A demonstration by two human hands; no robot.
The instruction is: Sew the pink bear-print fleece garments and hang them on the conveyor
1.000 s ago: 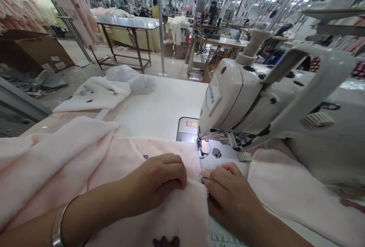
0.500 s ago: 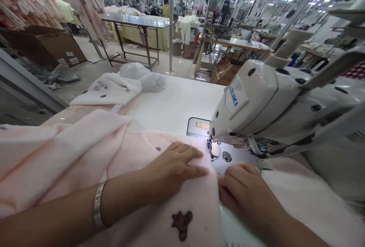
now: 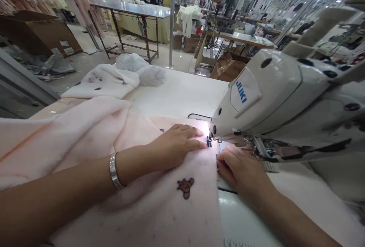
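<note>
My left hand [image 3: 173, 146] lies flat, fingers stretched, on a pale pink fleece piece [image 3: 148, 201] with a small dark bear print [image 3: 185, 187], its fingertips right beside the presser foot [image 3: 209, 142] of a white Juki sewing machine [image 3: 285, 98]. A silver bangle sits on that wrist. My right hand [image 3: 239, 169] rests in front of the needle area with fingers curled on the fabric's right edge. More of the pink fleece is bunched up at the left.
A folded white fleece piece with dark spots [image 3: 99, 83] and a clear plastic bag [image 3: 142, 70] lie at the far side of the white table [image 3: 176, 94]. Beyond stand a metal table [image 3: 131, 9], cardboard boxes, hanging garments and a distant person.
The pink fabric has been pushed forward under the presser foot. My left hand went from curled to flat, and both hands moved closer to the needle.
</note>
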